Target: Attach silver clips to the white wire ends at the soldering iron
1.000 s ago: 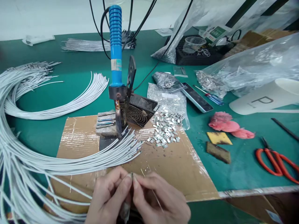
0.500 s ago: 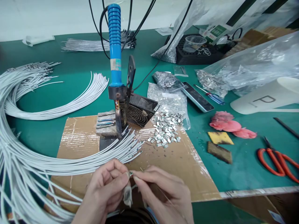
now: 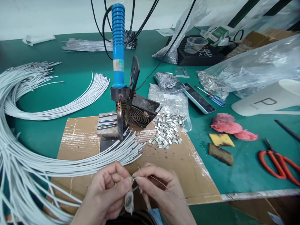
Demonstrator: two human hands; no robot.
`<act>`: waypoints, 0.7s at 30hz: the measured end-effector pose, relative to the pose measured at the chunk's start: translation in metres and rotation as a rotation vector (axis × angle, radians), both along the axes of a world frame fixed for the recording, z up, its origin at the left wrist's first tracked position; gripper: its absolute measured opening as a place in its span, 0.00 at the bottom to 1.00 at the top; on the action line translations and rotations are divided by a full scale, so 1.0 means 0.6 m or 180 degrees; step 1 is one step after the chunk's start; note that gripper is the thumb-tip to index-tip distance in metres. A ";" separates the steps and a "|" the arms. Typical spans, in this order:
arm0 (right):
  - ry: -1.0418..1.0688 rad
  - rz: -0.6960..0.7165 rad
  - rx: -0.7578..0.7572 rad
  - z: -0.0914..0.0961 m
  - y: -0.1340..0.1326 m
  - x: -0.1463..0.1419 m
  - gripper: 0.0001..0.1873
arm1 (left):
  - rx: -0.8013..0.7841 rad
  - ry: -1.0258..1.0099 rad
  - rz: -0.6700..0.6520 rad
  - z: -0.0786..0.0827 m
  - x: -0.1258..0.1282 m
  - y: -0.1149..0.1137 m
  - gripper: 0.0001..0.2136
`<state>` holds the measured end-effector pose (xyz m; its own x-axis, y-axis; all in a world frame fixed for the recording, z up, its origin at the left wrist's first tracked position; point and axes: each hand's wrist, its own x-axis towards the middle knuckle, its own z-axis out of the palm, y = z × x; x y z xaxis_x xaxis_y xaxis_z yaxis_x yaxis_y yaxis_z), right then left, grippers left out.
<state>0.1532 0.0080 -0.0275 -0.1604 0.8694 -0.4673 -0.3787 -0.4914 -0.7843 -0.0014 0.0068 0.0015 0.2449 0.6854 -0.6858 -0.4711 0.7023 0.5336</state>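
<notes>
A green-topped workbench spans the view. Read as a clock face, with noon at its far edge, it carries a cardboard sheet lying flat at six. Curved bundles of white wire sweep around nine, one running onto the cardboard. A straight bundle of pale wires lies past ten, a black perforated block at one, a clear bag of silvery parts past two. Around three are a smartphone, screwdriver and crumpled pink cloth; towards four, a yellow sponge, brown pad and red-handled scissors.
</notes>
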 end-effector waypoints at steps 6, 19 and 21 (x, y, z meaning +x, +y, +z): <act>-0.0104 -0.0038 0.0163 -0.001 -0.002 -0.001 0.12 | 0.0031 0.0065 -0.0025 -0.002 0.000 -0.002 0.20; -0.0347 0.0279 0.0100 0.015 0.001 0.016 0.15 | 0.0432 0.0664 -0.0343 -0.017 -0.002 -0.012 0.23; -0.0857 0.0362 0.0724 0.019 0.004 0.023 0.08 | 0.0482 0.0720 -0.0382 -0.016 -0.003 -0.013 0.23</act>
